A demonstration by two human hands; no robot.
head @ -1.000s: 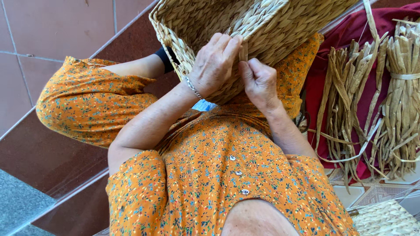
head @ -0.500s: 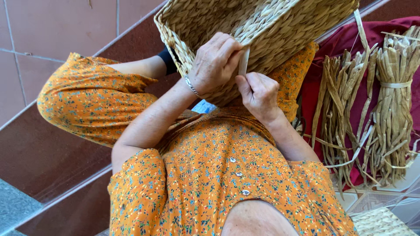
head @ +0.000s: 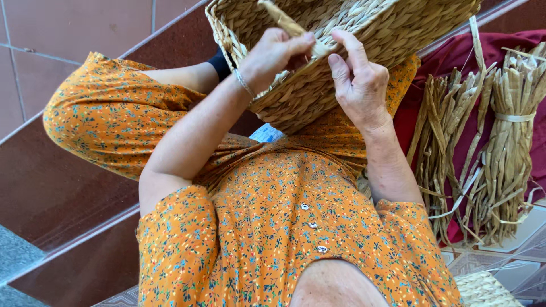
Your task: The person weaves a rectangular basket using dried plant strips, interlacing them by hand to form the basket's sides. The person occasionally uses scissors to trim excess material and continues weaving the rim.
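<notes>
twisted straw strand [head: 287, 23] pinched in left fingers [head: 296, 42]; right fingers [head: 347, 48] seemingly loose against basket [head: 318, 85]

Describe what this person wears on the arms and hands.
Both hands are bare: no gloves and no rings that show. The left hand has a thin silver chain bracelet at the wrist. The right hand has a bare wrist. Short orange floral sleeves cover the upper arms; the forearms are uncovered.
</notes>
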